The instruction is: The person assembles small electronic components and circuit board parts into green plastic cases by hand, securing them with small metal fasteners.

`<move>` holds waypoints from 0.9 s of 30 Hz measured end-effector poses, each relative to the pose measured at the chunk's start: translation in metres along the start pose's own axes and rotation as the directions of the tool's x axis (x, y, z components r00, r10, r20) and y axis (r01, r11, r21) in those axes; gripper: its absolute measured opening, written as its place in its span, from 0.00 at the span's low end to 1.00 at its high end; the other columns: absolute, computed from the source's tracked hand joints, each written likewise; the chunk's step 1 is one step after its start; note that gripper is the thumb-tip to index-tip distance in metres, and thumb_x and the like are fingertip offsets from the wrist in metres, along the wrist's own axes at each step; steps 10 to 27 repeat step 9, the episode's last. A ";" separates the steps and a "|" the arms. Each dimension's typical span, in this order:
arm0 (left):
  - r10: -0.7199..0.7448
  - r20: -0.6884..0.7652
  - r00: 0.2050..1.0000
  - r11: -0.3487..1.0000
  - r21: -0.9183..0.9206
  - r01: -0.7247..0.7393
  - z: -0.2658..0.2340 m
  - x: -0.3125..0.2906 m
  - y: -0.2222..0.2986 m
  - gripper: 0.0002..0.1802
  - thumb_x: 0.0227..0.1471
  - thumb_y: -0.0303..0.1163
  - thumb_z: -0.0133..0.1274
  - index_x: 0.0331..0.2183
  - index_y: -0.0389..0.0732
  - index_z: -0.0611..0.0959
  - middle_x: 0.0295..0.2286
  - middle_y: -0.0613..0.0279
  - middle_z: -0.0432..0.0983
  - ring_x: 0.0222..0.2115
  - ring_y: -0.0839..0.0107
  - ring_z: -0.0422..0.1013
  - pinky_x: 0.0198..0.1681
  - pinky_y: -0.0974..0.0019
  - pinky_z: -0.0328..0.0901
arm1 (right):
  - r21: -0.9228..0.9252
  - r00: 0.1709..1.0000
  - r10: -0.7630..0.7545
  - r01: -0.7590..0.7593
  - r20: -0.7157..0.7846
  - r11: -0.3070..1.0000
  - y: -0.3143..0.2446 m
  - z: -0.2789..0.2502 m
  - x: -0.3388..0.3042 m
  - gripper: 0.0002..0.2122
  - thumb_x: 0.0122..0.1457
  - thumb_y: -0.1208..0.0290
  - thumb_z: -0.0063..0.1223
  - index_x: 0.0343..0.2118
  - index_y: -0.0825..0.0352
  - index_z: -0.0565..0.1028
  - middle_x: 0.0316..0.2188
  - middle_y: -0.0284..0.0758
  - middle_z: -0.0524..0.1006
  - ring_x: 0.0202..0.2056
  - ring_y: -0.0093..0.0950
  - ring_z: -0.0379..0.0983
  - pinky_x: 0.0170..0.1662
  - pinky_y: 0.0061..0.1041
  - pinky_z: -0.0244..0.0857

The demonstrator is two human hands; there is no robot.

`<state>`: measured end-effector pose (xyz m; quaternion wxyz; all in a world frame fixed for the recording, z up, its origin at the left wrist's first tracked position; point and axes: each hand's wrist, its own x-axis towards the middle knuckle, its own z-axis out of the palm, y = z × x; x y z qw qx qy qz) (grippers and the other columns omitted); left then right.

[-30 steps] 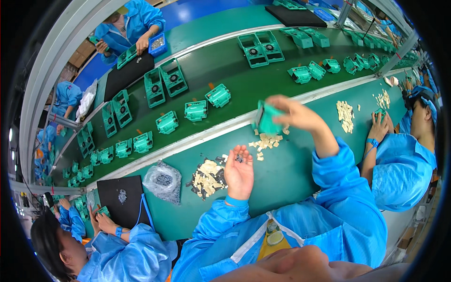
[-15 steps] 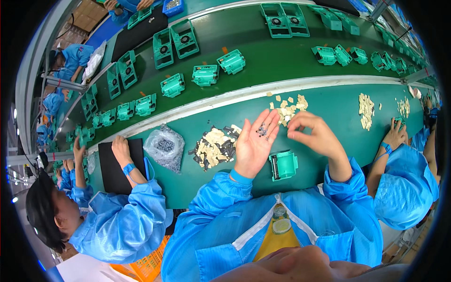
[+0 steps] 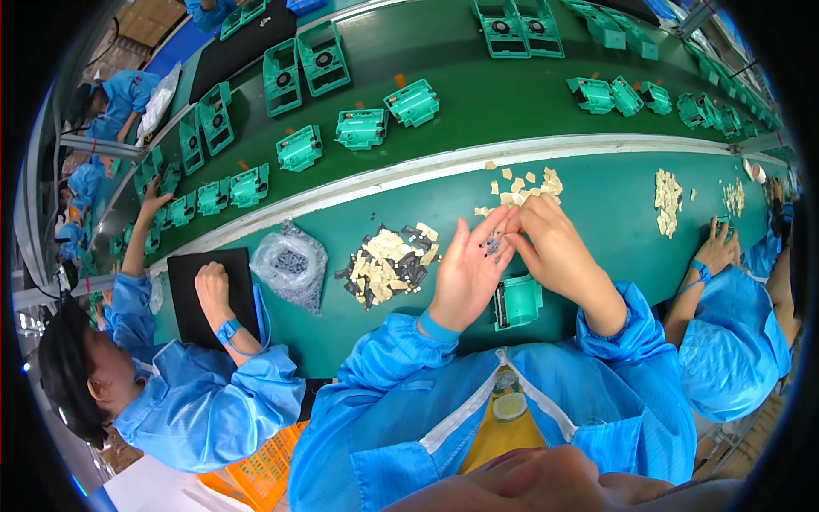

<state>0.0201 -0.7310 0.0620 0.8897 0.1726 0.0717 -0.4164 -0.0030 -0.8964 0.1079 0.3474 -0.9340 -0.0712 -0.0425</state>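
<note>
My left hand (image 3: 461, 286) is held palm up over the bench, fingers stretched out, with several small dark parts (image 3: 492, 247) lying loose on it. Over its fingers bends my right hand (image 3: 559, 252), thumb and fingertips drawn together at the parts; anything between the fingertips is too small to make out. Below both hands, a green plastic housing (image 3: 522, 301) with a black strip along its left side lies on the green bench. Beyond the fingers is a scatter of cream flat pieces (image 3: 553, 183), partly hidden by my right hand.
To the left are a mixed heap of cream and black pieces (image 3: 388, 264) and a clear bag of small grey parts (image 3: 290, 264). A co-worker's hand (image 3: 213, 290) rests over a black mat (image 3: 183, 303). Green housings (image 3: 363, 128) line the belt behind a white rail (image 3: 358, 192).
My right hand has moved left and down onto my left fingers. The left neighbour's far hand has reached up to the housings on the belt. The view has shifted slightly.
</note>
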 end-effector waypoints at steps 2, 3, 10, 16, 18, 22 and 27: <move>0.009 0.002 1.000 1.000 0.010 -0.009 -0.001 -0.002 0.001 0.40 0.68 0.56 0.28 0.65 0.30 0.55 0.65 0.49 0.52 0.66 0.60 0.50 0.69 0.59 0.43 | -0.005 0.999 -0.034 0.034 0.011 0.999 0.003 -0.002 0.003 0.03 0.52 0.80 0.56 0.30 0.70 0.75 0.31 0.42 0.71 0.39 0.43 0.68 0.42 0.35 0.65; 0.002 0.017 1.000 1.000 0.003 -0.002 0.000 -0.002 0.001 0.40 0.68 0.56 0.28 0.65 0.30 0.55 0.65 0.49 0.52 0.66 0.60 0.50 0.69 0.59 0.43 | 0.072 0.999 -0.019 0.017 0.030 0.997 0.007 -0.005 0.005 0.03 0.53 0.79 0.56 0.30 0.69 0.75 0.31 0.42 0.72 0.39 0.41 0.68 0.43 0.34 0.65; -0.006 -0.007 1.000 0.998 0.055 0.007 0.002 0.000 0.005 0.42 0.67 0.58 0.29 0.65 0.32 0.53 0.67 0.50 0.48 0.68 0.59 0.46 0.70 0.58 0.38 | 0.318 0.879 0.442 -0.374 -0.179 0.871 0.115 -0.084 0.053 0.03 0.62 0.74 0.54 0.32 0.66 0.76 0.37 0.34 0.78 0.44 0.31 0.71 0.49 0.35 0.65; -0.006 -0.007 1.000 0.998 0.055 0.007 0.002 0.000 0.005 0.42 0.67 0.58 0.29 0.65 0.32 0.53 0.67 0.50 0.48 0.68 0.59 0.46 0.70 0.58 0.38 | 0.318 0.879 0.442 -0.374 -0.179 0.871 0.115 -0.084 0.053 0.03 0.62 0.74 0.54 0.32 0.66 0.76 0.37 0.34 0.78 0.44 0.31 0.71 0.49 0.35 0.65; -0.006 -0.007 1.000 0.998 0.055 0.007 0.002 0.000 0.005 0.42 0.67 0.58 0.29 0.65 0.32 0.53 0.67 0.50 0.48 0.68 0.59 0.46 0.70 0.58 0.38 | 0.318 0.879 0.442 -0.374 -0.179 0.871 0.115 -0.084 0.053 0.03 0.62 0.74 0.54 0.32 0.66 0.76 0.37 0.34 0.78 0.44 0.31 0.71 0.49 0.35 0.65; -0.006 -0.007 1.000 0.998 0.055 0.007 0.002 0.000 0.005 0.42 0.67 0.58 0.29 0.65 0.32 0.53 0.67 0.50 0.48 0.68 0.59 0.46 0.70 0.58 0.38 | 0.318 0.879 0.442 -0.374 -0.179 0.871 0.115 -0.084 0.053 0.03 0.62 0.74 0.54 0.32 0.66 0.76 0.37 0.34 0.78 0.44 0.31 0.71 0.49 0.35 0.65; -0.006 -0.007 1.000 0.998 0.055 0.007 0.002 0.000 0.005 0.42 0.67 0.58 0.29 0.65 0.32 0.53 0.67 0.50 0.48 0.68 0.59 0.46 0.70 0.58 0.38 | 0.318 0.879 0.442 -0.374 -0.179 0.871 0.115 -0.084 0.053 0.03 0.62 0.74 0.54 0.32 0.66 0.76 0.37 0.34 0.78 0.44 0.31 0.71 0.49 0.35 0.65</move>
